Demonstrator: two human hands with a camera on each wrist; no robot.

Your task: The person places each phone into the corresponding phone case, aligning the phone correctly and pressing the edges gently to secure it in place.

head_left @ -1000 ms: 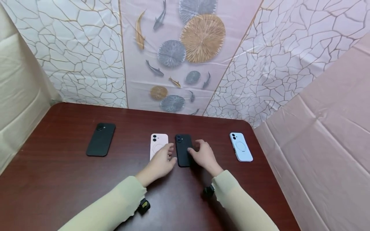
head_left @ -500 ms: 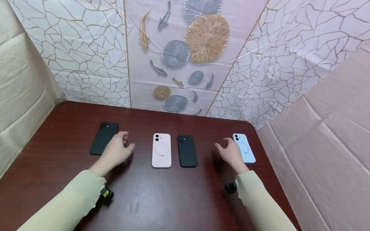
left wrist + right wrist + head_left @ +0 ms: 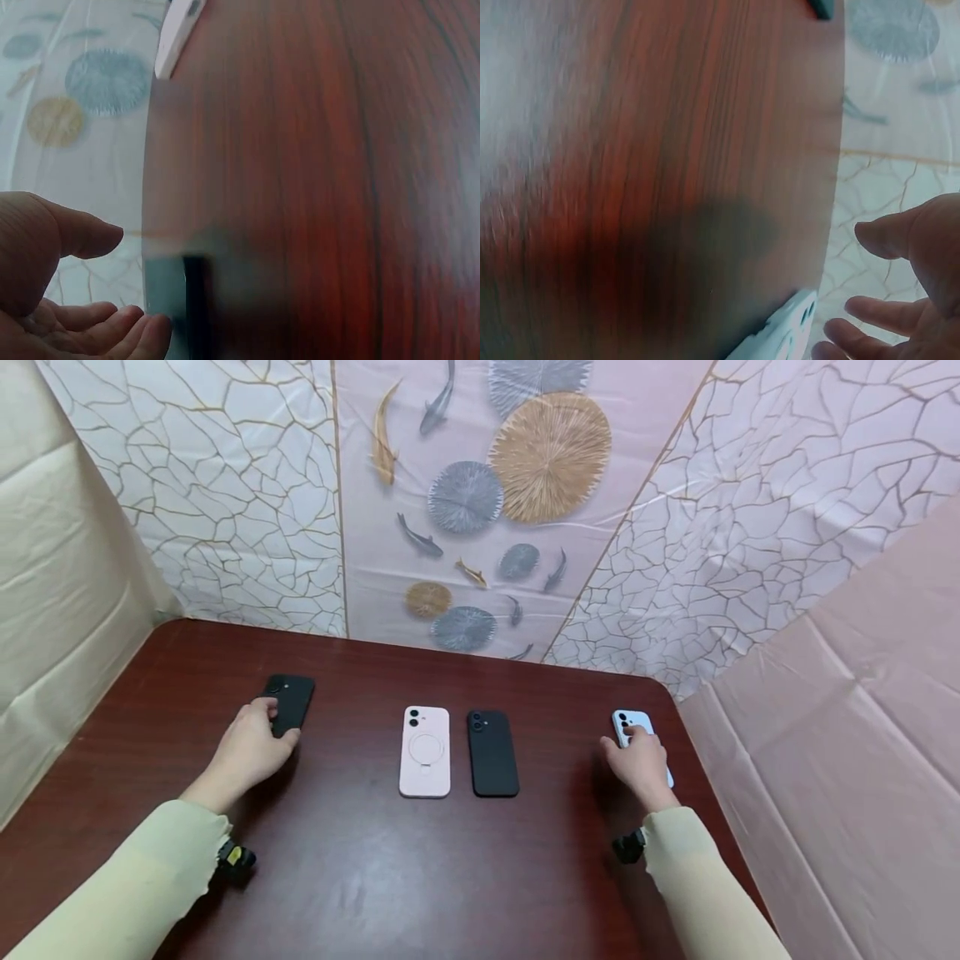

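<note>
Over the black phone (image 3: 298, 700) at the table's left, my left hand (image 3: 247, 745) hovers with thumb and fingers spread. In the left wrist view that hand (image 3: 71, 292) shows a gap between its thumb and fingers, above the phone (image 3: 196, 311). My right hand (image 3: 641, 766) is over the pale blue phone (image 3: 627, 717) at the right and hides much of it. The right wrist view has the right hand's (image 3: 922, 281) fingers apart from the pale phone (image 3: 786, 330). Neither hand holds anything. Between them lie a pale pink phone (image 3: 425, 777) and another black phone (image 3: 493, 764), backs up.
All the phones lie flat on a dark reddish-brown wooden table (image 3: 360, 868). A patterned cloth (image 3: 465, 560) hangs behind its far edge. Plain cloth panels stand along the left (image 3: 67, 577) and right (image 3: 862, 735) sides.
Both hands have parted from the two middle phones. The left went left to the outer black phone, the right went right to the pale blue phone. The phones keep their places.
</note>
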